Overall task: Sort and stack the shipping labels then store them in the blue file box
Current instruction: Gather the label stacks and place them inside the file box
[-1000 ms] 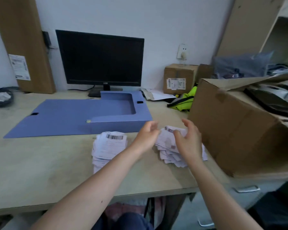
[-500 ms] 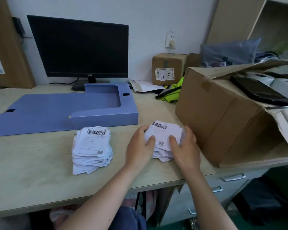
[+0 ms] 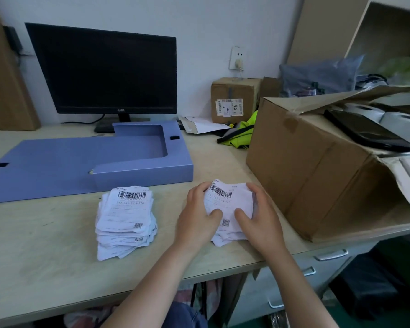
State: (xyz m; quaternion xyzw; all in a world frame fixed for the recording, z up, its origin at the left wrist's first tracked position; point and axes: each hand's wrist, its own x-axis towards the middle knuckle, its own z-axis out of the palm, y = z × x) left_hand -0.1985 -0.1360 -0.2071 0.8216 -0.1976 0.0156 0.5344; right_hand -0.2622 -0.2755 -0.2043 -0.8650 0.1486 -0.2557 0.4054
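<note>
Left hand (image 3: 199,216) and right hand (image 3: 260,218) drawn tighter round label stack (image 3: 225,200), fingers (image 3: 255,190) gripping crumpled white barcoded slips

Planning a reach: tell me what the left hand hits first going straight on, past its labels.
The left hand would likely cross bare desk and meet the yellow-green garment first; depth is unclear.

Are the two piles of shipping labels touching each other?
Apart. The head view shows bare desk between the left pile and the right pile.

Crumpled paper labels (image 3: 126,218), matt blue plastic file box (image 3: 142,171), rough cardboard box (image 3: 317,166), pale wood-grain desk (image 3: 45,245)
</note>
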